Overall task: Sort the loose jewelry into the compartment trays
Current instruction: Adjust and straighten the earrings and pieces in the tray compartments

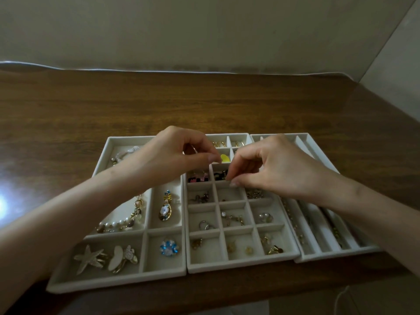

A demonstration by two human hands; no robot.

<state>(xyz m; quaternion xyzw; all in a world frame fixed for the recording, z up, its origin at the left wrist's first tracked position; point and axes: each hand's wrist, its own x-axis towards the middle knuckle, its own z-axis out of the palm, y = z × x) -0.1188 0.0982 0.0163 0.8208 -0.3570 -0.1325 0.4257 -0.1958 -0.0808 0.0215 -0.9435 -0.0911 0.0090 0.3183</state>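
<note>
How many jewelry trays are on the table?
3, side by side: the large-compartment tray left, the small-grid tray middle, the long-slot tray right.

The left hand [168, 155] covers the far right part of the left tray [113, 285] and the middle tray's [238, 267] far left cells, while the right hand [277, 169] hides that tray's far right cells and part of the right tray's [329, 258] long slots. Whatever either hand may be pinching is too small to tell. Both forearms run off the picture's sides, the chains [293, 221] in the long slots are blurred, and the small pieces [248, 249] in the middle tray's nearest row are too small to name.
</note>
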